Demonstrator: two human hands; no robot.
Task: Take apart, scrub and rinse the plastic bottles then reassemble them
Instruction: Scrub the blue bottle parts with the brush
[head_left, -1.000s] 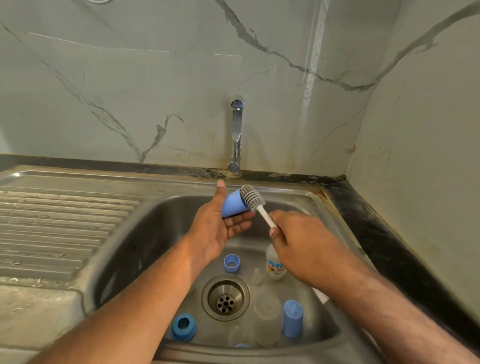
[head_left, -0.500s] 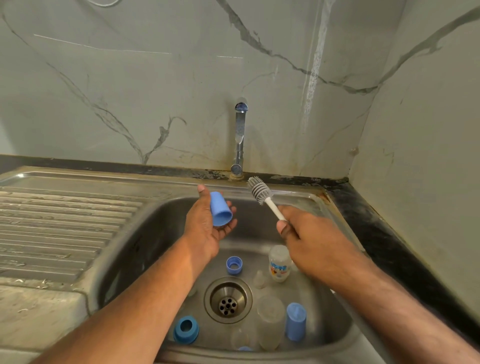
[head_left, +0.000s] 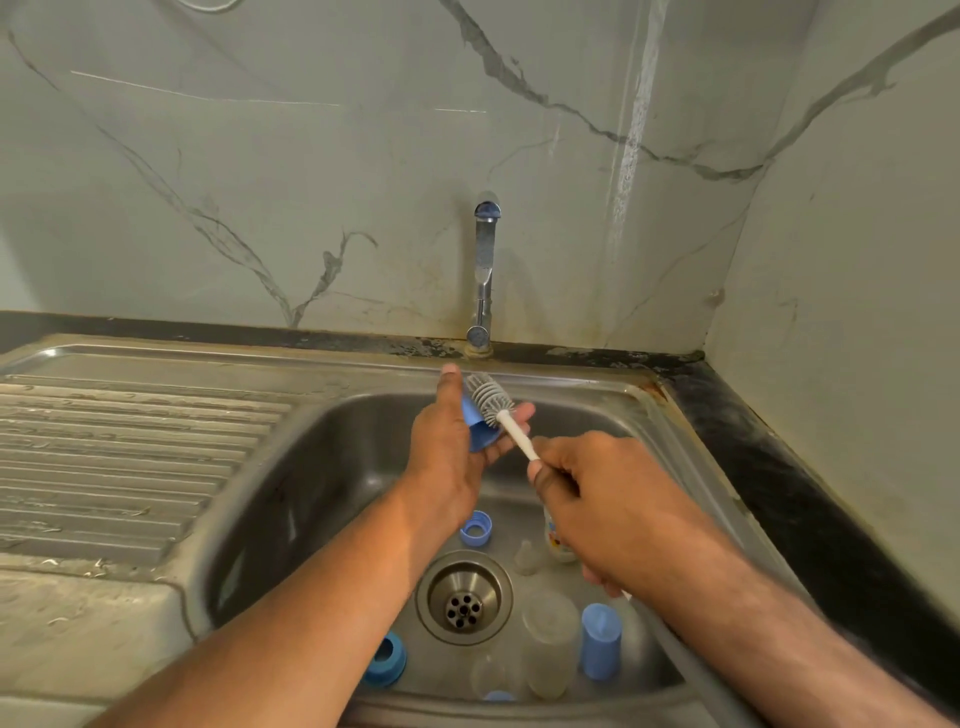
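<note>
My left hand holds a blue bottle cap over the sink basin. My right hand grips the white handle of a bottle brush, whose grey bristle head lies against the cap's outside. On the sink floor lie other bottle parts: a blue threaded ring, a larger blue ring, a second blue cap, a clear bottle body, a clear teat and a printed bottle partly hidden behind my right hand.
The steel sink has a drain in its floor and a ribbed draining board to the left. A tap stands behind the basin, with no water running. Marble walls close off the back and right.
The brush head moved left from beside the cap onto its outer side. My left hand turned the cap and lifted it slightly toward the tap.
</note>
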